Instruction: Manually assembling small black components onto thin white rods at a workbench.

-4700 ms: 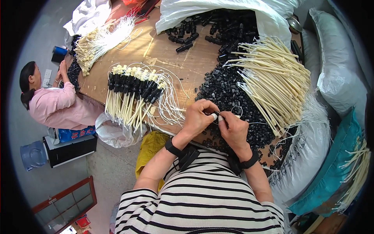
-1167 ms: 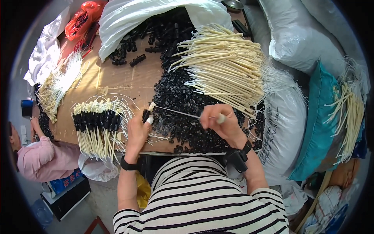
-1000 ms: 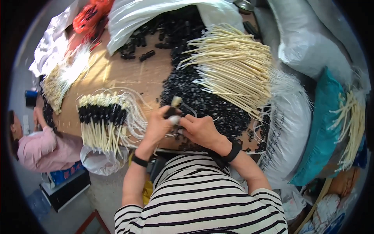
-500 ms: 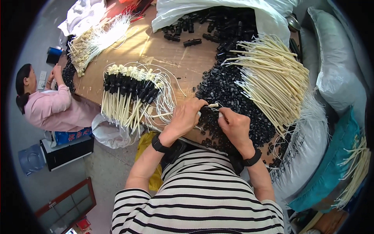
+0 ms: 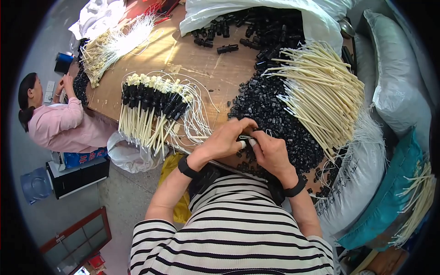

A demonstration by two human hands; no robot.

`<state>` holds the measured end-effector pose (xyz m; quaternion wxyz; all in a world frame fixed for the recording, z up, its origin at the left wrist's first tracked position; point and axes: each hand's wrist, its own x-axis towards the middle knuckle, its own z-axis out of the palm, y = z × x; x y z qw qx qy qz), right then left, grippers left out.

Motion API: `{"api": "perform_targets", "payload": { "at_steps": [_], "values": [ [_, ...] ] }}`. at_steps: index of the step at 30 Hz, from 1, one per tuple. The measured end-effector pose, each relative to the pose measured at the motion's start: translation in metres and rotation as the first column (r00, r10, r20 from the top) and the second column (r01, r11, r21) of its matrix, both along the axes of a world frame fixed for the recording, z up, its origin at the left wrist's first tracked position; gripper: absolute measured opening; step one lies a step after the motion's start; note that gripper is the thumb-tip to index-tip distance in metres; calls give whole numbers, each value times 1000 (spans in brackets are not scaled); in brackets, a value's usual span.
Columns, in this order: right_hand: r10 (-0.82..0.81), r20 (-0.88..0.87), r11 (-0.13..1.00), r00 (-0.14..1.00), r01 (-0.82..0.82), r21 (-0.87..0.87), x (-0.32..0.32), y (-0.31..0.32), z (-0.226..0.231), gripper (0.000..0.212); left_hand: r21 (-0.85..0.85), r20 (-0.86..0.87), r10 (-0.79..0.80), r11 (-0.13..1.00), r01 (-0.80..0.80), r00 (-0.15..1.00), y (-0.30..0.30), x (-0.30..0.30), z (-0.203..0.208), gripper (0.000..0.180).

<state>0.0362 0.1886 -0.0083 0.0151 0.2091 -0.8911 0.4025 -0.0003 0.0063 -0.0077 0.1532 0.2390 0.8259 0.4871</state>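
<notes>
My left hand (image 5: 224, 140) and my right hand (image 5: 272, 152) meet over the table's near edge, the fingers of both bent inward and pinching. Between the fingertips runs a thin white cord (image 5: 246, 136) bent into a small loop; its ends are hidden by the fingers. Behind and under the hands spreads a heap of small black plastic parts (image 5: 259, 106). To the left of my left hand lies a row of cream tubes with black sleeves (image 5: 153, 98), pale connectors at their tops and white cords trailing toward my wrist.
A thick bundle of cream tubes (image 5: 325, 94) lies on the right. Larger black fittings (image 5: 228, 48) spill from a white sack (image 5: 256, 5) at the back. Full sacks (image 5: 398, 78) line the right side. At the far left a person in pink (image 5: 62, 121) works by another cord bundle (image 5: 114, 46).
My hands have come together, fingertips now nearly touching. The small pale connector seen between them before is now hidden, and a cord loop shows instead.
</notes>
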Motion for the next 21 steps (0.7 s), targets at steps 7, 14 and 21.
{"api": "perform_targets", "payload": {
  "at_steps": [7, 14, 21],
  "values": [
    [-14, -33, 991, 999, 9, -137, -2, 1, -3, 14, 220, -337, 123, 974, -49, 934, -9, 5, 3, 15],
    [-245, 297, 921, 923, 317, -225, 1, -2, -11, 8, -120, -193, 523, 827, -549, 830, -11, -35, -25, 21],
    [-268, 315, 920, 911, 339, -198, -1, 12, -15, 8, -113, -241, 378, 904, -413, 894, -23, -59, -50, 25]
  ]
}}
